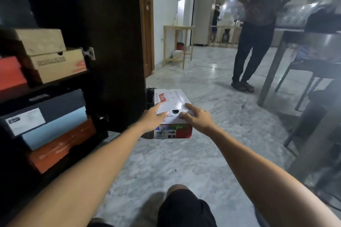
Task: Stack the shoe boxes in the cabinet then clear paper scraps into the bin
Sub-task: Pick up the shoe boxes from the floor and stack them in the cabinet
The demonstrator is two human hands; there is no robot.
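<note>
Item 1: white shoe box (172, 104), lid on, red and green end panel with a barcode label facing me. It sits on the marble floor (166, 162), just right of the cabinet's dark door (103, 42).

Item 2: my left hand (153, 118), on the near left corner of the white shoe box, fingers curled over the lid edge and gripping it.

Item 3: my right hand (196, 117), on the near right corner of the same lid, fingers spread and bent down onto it, thumb at the near edge, gripping.

Item 4: cabinet (60, 81), left of scene, dark shelves. Upper shelf: two brown boxes (49, 55) stacked one on the other, a red box (10, 73) beside them at far left. Lower shelf: a dark grey box (46, 108) with a white label on top, a pale blue box (55, 127) under it, an orange box (62, 145) at the bottom.

Item 5: my knee in black shorts (184, 206), near centre.

Item 6: a person standing (258, 29) at far right, dark trousers, sandals.

Item 7: grey table (302, 42) and chair (302, 72), right side.

Item 8: pale wooden stand (177, 44) against the far wall.
</note>
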